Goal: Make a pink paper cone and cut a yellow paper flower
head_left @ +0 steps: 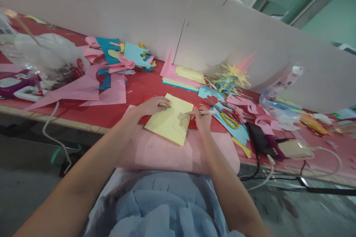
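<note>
A yellow sheet of paper [169, 120], with a faint curved pencil-like line near its right edge, lies tilted in front of me. On its upper left side rests my left hand [155, 105], fingers stretched over the paper with a gap beside the thumb. My right hand [202, 116] is closed around a slim pale pink pen [208, 112]. The pen points left, and its tip is at the drawn line by the sheet's right edge. Beneath the paper are the red tabletop and a pink covering [172, 155] that hangs toward my lap.
To the right lie yellow-handled scissors [230, 120], blue paper [236, 131] and a black adapter with cables [258, 139]. Left are pink scraps [116, 90], a plastic bag [52, 55] and a purple tool [19, 85]. Stacked sheets [190, 74] lie by a white partition [125, 7].
</note>
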A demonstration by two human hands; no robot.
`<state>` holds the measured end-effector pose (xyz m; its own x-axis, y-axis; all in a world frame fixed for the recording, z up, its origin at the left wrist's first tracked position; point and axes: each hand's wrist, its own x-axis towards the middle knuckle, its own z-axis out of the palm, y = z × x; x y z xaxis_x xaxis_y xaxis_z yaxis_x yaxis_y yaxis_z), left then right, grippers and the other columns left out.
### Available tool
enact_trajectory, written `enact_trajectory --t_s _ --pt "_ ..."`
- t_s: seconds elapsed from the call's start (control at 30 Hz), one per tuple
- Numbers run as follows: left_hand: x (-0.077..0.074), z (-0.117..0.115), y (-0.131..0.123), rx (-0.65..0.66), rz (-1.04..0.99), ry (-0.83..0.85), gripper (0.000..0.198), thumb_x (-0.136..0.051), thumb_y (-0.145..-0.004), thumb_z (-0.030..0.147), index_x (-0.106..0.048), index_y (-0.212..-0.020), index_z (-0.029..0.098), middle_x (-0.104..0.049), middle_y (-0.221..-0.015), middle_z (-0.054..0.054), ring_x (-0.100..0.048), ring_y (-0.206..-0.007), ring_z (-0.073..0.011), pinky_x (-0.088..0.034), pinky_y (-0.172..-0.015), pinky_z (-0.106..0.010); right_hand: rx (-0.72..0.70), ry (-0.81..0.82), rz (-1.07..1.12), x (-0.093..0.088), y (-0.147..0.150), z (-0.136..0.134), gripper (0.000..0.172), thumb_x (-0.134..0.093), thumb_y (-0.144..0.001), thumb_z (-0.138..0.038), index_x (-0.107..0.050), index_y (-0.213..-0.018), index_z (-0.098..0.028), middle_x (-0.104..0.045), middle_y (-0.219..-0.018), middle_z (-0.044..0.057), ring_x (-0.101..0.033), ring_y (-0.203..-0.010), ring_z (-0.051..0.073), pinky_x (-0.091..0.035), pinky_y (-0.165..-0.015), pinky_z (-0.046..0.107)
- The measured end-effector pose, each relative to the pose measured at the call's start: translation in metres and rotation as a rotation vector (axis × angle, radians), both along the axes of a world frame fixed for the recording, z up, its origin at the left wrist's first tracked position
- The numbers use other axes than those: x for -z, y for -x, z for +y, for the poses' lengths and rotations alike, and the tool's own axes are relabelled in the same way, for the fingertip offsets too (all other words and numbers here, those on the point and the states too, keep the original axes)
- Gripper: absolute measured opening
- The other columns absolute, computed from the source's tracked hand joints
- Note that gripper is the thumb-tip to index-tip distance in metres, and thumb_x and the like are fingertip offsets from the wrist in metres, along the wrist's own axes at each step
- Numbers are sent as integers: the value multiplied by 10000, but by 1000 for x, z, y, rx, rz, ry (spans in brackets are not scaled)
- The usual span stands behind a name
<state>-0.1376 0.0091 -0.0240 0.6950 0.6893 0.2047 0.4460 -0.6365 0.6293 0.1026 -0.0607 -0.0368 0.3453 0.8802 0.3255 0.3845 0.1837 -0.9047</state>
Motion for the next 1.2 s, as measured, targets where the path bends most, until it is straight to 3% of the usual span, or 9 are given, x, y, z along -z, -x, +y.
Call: enact_trajectory --t_s 0.2,0.83,1.2 --pt "-3 -2 -1 -9 18 15 292 -433 -815 288 -624 -1028 228 -527 -1259 -22 -468 -1160 -172 -333 -997 -303 17 -104 -4 -3 2 -3 290 -533 -788 -361 -389 -572 -231 -488 -384 -71 -482 -405 121 -390 -515 249" --pt "-1 -1 0 8 6 -7 292 -423 -818 303 -613 -1024 220 -533 -1254 -35 -475 -1158 -180 -331 -999 -314 -74 38 44 -1 2 0 293 -586 -729 -364 -387 -556 -235 -519 -374 -63 -479 -371 130 -363 -422 246" --pt "-1 -1 0 -1 7 7 302 -419 -819 311 -612 -1037 228 -525 -1264 -29 -471 -1164 -181 -325 -1008 -318 -43 -6 36 1 0 1 285 -560 -754 -394 -402 -574 -239 -536 -414 -57 -502 -403 135 -391 -449 256"
